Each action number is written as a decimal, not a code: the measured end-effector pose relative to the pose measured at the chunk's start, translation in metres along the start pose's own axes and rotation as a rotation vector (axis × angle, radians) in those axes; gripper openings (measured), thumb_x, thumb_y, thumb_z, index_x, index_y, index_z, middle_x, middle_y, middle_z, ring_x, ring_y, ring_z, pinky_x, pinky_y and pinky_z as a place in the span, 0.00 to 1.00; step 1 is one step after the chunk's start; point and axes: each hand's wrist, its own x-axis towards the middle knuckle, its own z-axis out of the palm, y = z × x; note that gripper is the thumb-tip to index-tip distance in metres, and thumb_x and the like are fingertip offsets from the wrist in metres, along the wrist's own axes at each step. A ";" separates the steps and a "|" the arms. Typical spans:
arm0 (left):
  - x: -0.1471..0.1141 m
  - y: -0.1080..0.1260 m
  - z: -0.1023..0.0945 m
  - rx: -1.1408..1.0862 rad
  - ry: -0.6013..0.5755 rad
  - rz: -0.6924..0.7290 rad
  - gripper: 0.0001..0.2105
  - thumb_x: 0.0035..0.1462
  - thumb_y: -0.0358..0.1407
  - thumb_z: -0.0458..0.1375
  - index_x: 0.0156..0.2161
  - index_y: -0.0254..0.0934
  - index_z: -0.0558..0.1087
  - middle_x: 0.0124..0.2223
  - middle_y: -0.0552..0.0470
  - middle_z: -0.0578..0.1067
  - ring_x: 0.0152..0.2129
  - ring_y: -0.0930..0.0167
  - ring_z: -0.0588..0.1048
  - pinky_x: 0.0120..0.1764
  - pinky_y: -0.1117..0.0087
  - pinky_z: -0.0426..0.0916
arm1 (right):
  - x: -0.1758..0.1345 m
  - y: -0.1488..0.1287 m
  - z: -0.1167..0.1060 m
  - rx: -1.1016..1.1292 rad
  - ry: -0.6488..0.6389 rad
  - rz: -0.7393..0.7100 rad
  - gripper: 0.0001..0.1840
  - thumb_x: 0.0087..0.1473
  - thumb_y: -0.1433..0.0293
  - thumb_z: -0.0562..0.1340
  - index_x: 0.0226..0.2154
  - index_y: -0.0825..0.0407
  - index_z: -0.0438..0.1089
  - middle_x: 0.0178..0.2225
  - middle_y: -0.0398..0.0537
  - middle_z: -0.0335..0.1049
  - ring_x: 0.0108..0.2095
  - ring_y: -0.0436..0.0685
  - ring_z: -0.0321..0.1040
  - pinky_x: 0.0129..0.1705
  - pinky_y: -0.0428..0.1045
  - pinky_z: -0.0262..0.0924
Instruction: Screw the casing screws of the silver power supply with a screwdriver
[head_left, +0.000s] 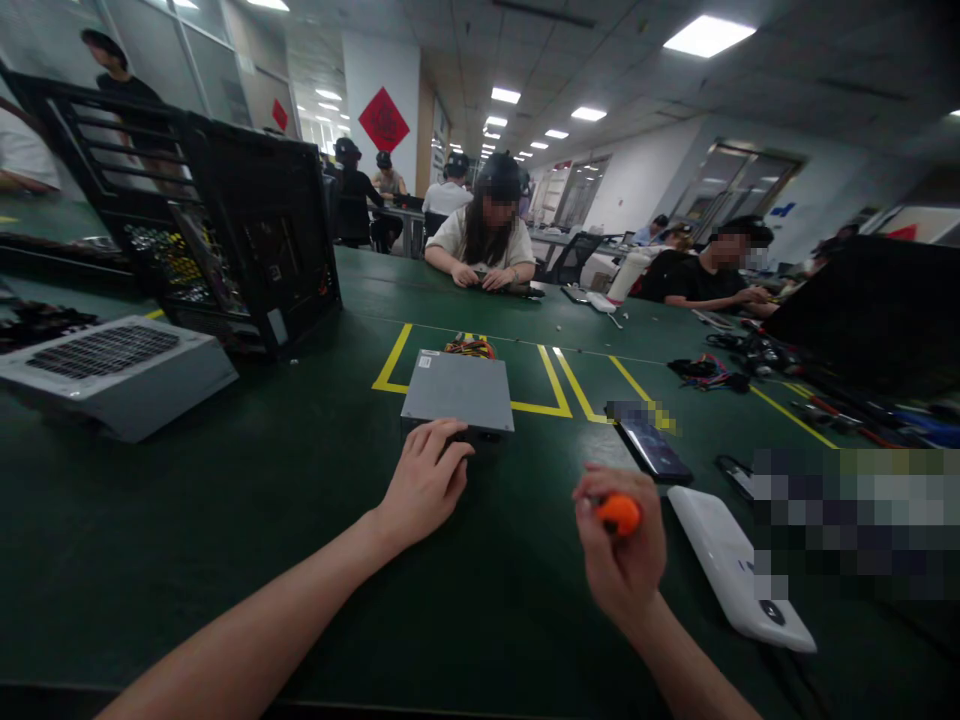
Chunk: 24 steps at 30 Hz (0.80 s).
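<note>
A grey computer power supply unit (459, 388) lies on the green table in front of me, its bundled coloured cables (471, 347) at the far side. My left hand (426, 480) is at its near edge, fingers curled against the top edge and near face. To the right, my right hand (624, 545) is raised over the table, closed around an orange-handled screwdriver (619, 514). The rounded handle end faces me; the shaft is hidden. This hand is apart from the power supply and slightly blurred.
A black computer case (289, 240) stands at the left, behind a second power supply (161, 375). At the right lie a phone (651, 445), a white power bank (739, 570) and cables (709, 373). A person (480, 230) sits across the table.
</note>
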 end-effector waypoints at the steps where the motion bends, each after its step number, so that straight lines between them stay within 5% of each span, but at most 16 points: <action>1: 0.000 0.001 0.000 -0.063 -0.012 -0.023 0.10 0.55 0.28 0.50 0.42 0.37 0.68 0.50 0.45 0.66 0.49 0.63 0.63 0.48 0.57 0.62 | 0.011 0.005 0.004 0.043 -0.014 0.210 0.07 0.48 0.72 0.58 0.33 0.49 0.63 0.30 0.42 0.65 0.30 0.51 0.63 0.35 0.51 0.60; 3: -0.001 0.004 0.002 -0.217 -0.050 -0.095 0.10 0.56 0.29 0.49 0.43 0.38 0.67 0.47 0.47 0.67 0.44 0.66 0.67 0.45 0.61 0.66 | 0.034 0.023 0.016 0.244 -0.088 0.671 0.08 0.49 0.65 0.59 0.34 0.48 0.63 0.25 0.39 0.63 0.22 0.48 0.59 0.24 0.45 0.56; 8: -0.001 0.001 0.019 -0.659 -0.165 -0.446 0.11 0.56 0.34 0.50 0.45 0.36 0.65 0.42 0.47 0.70 0.36 0.69 0.71 0.40 0.63 0.69 | 0.076 0.083 0.065 0.376 -0.170 0.937 0.18 0.44 0.55 0.61 0.32 0.52 0.65 0.19 0.38 0.61 0.13 0.43 0.50 0.13 0.42 0.43; 12: 0.004 -0.004 0.028 -1.073 -0.212 -0.739 0.11 0.58 0.36 0.49 0.41 0.32 0.66 0.42 0.41 0.72 0.36 0.69 0.73 0.41 0.63 0.68 | 0.087 0.101 0.101 0.489 -0.230 1.055 0.18 0.53 0.57 0.57 0.38 0.55 0.65 0.33 0.46 0.68 0.25 0.48 0.65 0.25 0.46 0.62; 15: 0.008 -0.003 0.029 -1.234 -0.150 -0.868 0.12 0.59 0.38 0.48 0.38 0.31 0.68 0.42 0.40 0.72 0.38 0.68 0.73 0.44 0.62 0.67 | 0.085 0.098 0.115 0.568 -0.267 1.105 0.17 0.55 0.64 0.56 0.45 0.55 0.62 0.44 0.50 0.64 0.40 0.54 0.66 0.40 0.54 0.64; 20: 0.004 -0.002 0.017 -1.177 -0.051 -1.004 0.14 0.58 0.41 0.48 0.37 0.30 0.67 0.40 0.39 0.73 0.36 0.68 0.73 0.43 0.62 0.68 | 0.075 0.089 0.117 0.642 -0.278 1.138 0.18 0.55 0.64 0.56 0.47 0.54 0.61 0.46 0.51 0.63 0.43 0.56 0.64 0.42 0.56 0.63; 24: -0.023 -0.006 -0.012 -1.097 -0.082 -1.020 0.15 0.56 0.42 0.50 0.41 0.31 0.67 0.44 0.40 0.71 0.41 0.65 0.72 0.44 0.61 0.68 | 0.062 0.075 0.122 0.686 -0.280 1.125 0.17 0.55 0.64 0.56 0.46 0.54 0.61 0.45 0.51 0.63 0.41 0.55 0.65 0.41 0.55 0.64</action>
